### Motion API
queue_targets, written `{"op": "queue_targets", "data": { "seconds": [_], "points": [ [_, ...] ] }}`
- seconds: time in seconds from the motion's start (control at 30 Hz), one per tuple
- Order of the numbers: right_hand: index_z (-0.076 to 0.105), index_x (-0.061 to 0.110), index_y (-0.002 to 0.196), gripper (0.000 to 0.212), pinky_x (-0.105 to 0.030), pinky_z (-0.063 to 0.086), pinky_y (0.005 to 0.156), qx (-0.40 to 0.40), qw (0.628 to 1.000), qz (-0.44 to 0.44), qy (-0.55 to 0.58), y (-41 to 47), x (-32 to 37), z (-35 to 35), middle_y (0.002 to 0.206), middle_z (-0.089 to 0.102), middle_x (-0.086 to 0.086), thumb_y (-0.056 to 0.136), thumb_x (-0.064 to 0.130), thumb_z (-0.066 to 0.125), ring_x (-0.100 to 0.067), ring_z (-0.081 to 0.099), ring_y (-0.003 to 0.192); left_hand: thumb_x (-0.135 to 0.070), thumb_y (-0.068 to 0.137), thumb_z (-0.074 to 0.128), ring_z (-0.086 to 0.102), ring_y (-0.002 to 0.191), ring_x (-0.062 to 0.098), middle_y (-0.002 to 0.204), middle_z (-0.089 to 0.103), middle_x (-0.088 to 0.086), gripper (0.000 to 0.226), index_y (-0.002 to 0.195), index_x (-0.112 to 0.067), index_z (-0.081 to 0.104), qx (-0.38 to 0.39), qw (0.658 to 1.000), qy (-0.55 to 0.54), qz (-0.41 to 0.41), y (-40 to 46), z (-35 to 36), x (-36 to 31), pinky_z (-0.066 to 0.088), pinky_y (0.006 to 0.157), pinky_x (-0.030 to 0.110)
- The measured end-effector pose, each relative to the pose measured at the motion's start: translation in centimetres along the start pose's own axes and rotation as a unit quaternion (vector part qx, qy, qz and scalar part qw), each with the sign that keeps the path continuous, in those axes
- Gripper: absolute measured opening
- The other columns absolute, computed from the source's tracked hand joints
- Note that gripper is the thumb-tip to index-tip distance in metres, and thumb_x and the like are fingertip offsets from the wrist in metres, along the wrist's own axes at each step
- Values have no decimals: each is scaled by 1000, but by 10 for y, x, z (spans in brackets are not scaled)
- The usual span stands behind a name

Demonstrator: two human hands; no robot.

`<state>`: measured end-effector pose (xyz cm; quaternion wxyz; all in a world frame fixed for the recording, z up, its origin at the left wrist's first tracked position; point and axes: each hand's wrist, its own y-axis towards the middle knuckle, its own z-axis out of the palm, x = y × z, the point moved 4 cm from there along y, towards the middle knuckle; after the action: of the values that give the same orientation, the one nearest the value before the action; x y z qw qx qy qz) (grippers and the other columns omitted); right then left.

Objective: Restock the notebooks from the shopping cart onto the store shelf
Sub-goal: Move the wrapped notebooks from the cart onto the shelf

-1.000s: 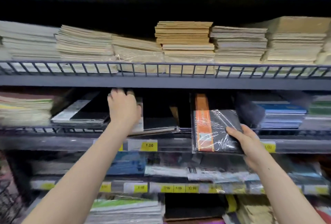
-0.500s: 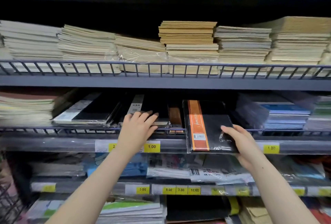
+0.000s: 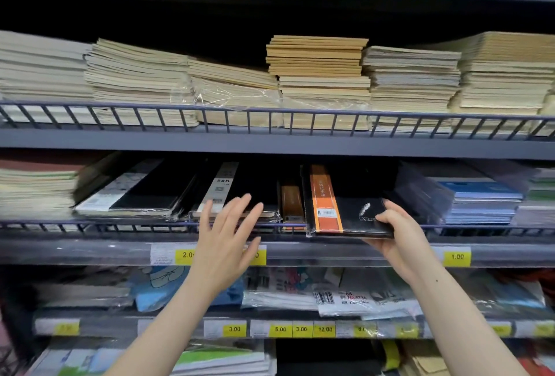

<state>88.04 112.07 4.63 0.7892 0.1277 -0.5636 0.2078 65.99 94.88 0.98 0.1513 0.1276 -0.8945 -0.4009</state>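
A black notebook with an orange band (image 3: 342, 204), wrapped in clear film, lies partly inside the middle shelf (image 3: 90, 251), its near edge over the wire rail. My right hand (image 3: 401, 236) grips its front right corner, thumb on top. My left hand (image 3: 229, 237) hovers in front of the shelf edge with fingers spread, holding nothing, just before a black notebook marked 25K (image 3: 228, 192). A narrow brown-orange notebook (image 3: 291, 201) lies between the two. The shopping cart is out of view.
Black notebooks (image 3: 144, 192) lie left on the middle shelf; blue ones (image 3: 474, 198) right. Beige stacks (image 3: 318, 75) fill the upper shelf behind a wire rail. Yellow price tags (image 3: 456, 256) line the shelf edges. Wrapped stationery (image 3: 300, 288) lies on the lower shelf.
My left hand has drawn back out of the shelf and opened. My right hand has pushed the orange-banded notebook flatter and deeper into the middle shelf.
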Motion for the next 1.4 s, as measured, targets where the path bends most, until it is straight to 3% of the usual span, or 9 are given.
{"op": "queue_targets", "data": {
  "seconds": [0.23, 0.4, 0.53, 0.77, 0.83, 1.0, 1.1, 1.23, 1.4],
  "points": [
    [42, 6, 129, 37, -25, 56, 54, -15, 999, -40, -14, 20, 2, 14, 105, 58, -10, 93, 1, 44, -19, 60, 88, -35, 87, 43, 43, 124, 21, 138, 48, 9, 53, 134, -11, 43, -19, 999, -8, -47, -10, -1, 11, 21, 111, 55],
    [38, 6, 136, 43, -33, 54, 80, -14, 984, -65, -168, 41, -7, 49, 131, 47, -10, 94, 13, 48, -23, 55, 106, -33, 88, 43, 43, 125, 21, 134, 53, 8, 49, 132, -12, 47, -14, 999, -20, -39, -9, -2, 12, 19, 112, 53],
    [43, 7, 135, 45, -33, 43, 99, -58, 891, -132, -431, 42, -5, 50, 134, 52, -12, 94, 23, 49, -31, 55, 115, -35, 89, 41, 42, 128, 20, 134, 54, 6, 51, 135, -13, 48, 5, 999, -12, -38, -10, 3, 13, 19, 113, 52],
    [62, 13, 118, 29, -40, 48, 91, -63, 775, -213, -592, 36, -16, 48, 112, 68, -12, 94, 20, 47, -31, 58, 103, -37, 88, 42, 43, 123, 22, 129, 57, 7, 51, 131, -12, 50, -1, 998, -20, -60, -4, 8, 14, 21, 112, 53],
    [65, 17, 115, 29, -41, 48, 90, -59, 760, -220, -608, 39, -17, 43, 108, 70, -10, 94, 20, 46, -32, 57, 102, -37, 87, 42, 43, 123, 23, 128, 57, 8, 51, 130, -11, 50, -8, 998, -23, -64, -5, 11, 14, 20, 112, 54],
    [65, 19, 115, 29, -40, 42, 90, -63, 738, -226, -633, 47, -22, 40, 115, 67, -9, 93, 20, 45, -35, 55, 105, -35, 86, 45, 42, 122, 25, 126, 57, 10, 49, 127, -10, 51, -7, 996, -29, -85, -3, 15, 12, 19, 111, 56],
    [60, 16, 121, 31, -43, 37, 92, -64, 749, -227, -619, 39, -22, 41, 130, 56, -12, 93, 21, 50, -36, 49, 111, -35, 85, 47, 41, 125, 26, 129, 53, 9, 50, 130, -12, 47, 35, 992, -52, -109, 1, 4, 6, 18, 111, 58],
    [57, 13, 121, 34, -40, 34, 95, 0, 760, -253, -598, 5, -16, 42, 130, 52, -13, 89, 22, 50, -27, 43, 116, -32, 84, 48, 40, 127, 22, 133, 48, 4, 52, 132, -15, 44, 93, 985, -100, -108, -2, -30, 1, 16, 112, 55],
    [62, 13, 113, 44, -42, 40, 95, 101, 760, -180, -617, -46, 2, 69, 123, 57, -9, 89, 37, 33, -26, 49, 115, -29, 79, 50, 53, 107, 17, 117, 58, -2, 45, 122, -17, 47, 178, 969, -145, -93, -14, -94, 3, 31, 102, 46]
  ]
}}
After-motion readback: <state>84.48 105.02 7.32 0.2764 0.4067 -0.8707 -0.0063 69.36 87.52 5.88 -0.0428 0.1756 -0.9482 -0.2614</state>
